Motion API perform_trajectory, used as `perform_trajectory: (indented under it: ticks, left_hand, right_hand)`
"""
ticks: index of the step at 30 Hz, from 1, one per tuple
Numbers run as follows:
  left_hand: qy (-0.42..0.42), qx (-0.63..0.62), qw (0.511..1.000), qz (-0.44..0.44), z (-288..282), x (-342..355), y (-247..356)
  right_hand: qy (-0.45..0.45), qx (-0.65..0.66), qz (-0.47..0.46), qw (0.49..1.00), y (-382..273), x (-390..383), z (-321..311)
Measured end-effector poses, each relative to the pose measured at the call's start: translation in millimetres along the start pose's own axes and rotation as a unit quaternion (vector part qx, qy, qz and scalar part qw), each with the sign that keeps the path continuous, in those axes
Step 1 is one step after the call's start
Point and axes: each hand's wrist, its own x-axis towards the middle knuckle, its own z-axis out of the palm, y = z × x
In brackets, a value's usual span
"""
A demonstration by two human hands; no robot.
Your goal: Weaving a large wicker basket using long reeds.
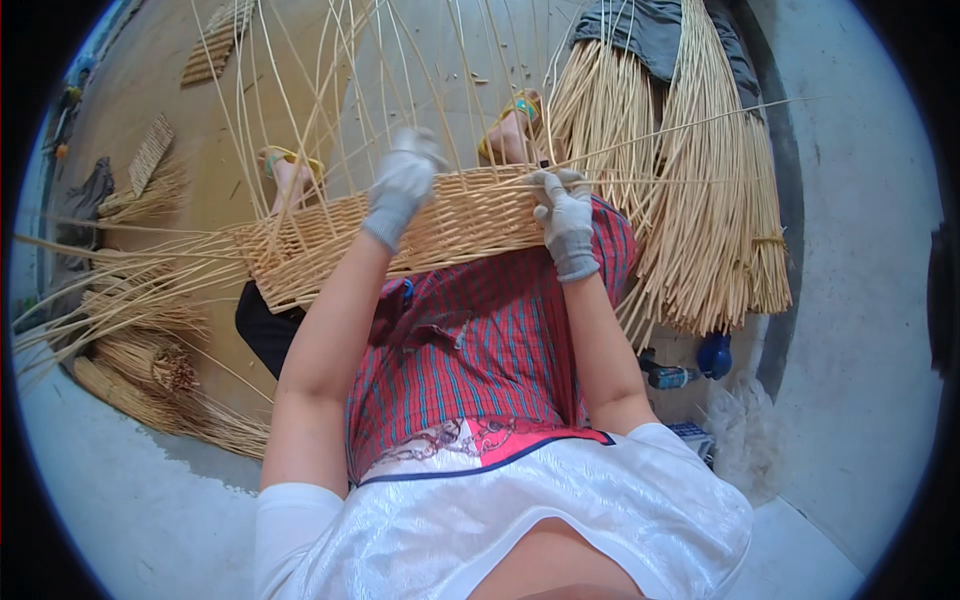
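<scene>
A long, half-woven wicker basket [470, 225] lies across my lap, on the red checked cloth [470, 350], with long pale stakes sticking up and out from it. My left hand [405, 170], in a pale grey glove, is over the upper edge left of centre, its fingers smeared by motion. At the basket's right end my gloved right hand [562, 210] is closed on the rim, with thumb and fingers beside a small dark piece on the edge. Loose strands cross behind both hands.
Big bundles of long reeds [710, 220] lie at right on dark cloth [615, 25], more bundles [140, 370] at left. Woven panels [210, 50] lie upper left. My sandalled feet [510, 130] show beyond the basket. A blue object [713, 355] and crumpled plastic [745, 430] sit lower right.
</scene>
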Motion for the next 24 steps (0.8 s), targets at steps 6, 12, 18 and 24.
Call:
perform_trajectory:
  ticks: [6, 12, 18, 24]
  left_hand:
    - [-0.123, -0.146, 0.942, -0.276, 27.0, -11.4, 68.0]
    - [-0.181, -0.241, 0.911, -0.282, 9.7, -6.6, 67.6]
    - [-0.001, -0.354, 0.877, -0.324, 13.7, -7.1, 92.3]
    - [-0.146, -0.524, 0.801, -0.248, 64.7, 39.1, 132.3]
  right_hand:
    - [-0.169, -0.444, -0.311, 0.823, -4.4, 83.2, 103.8]
    - [-0.083, -0.162, -0.119, 0.976, -59.2, 58.8, 71.4]
    - [-0.133, -0.19, -0.243, 0.942, -54.1, 23.2, -16.8]
    - [0.01, -0.326, -0.176, 0.929, -89.0, 77.7, -24.0]
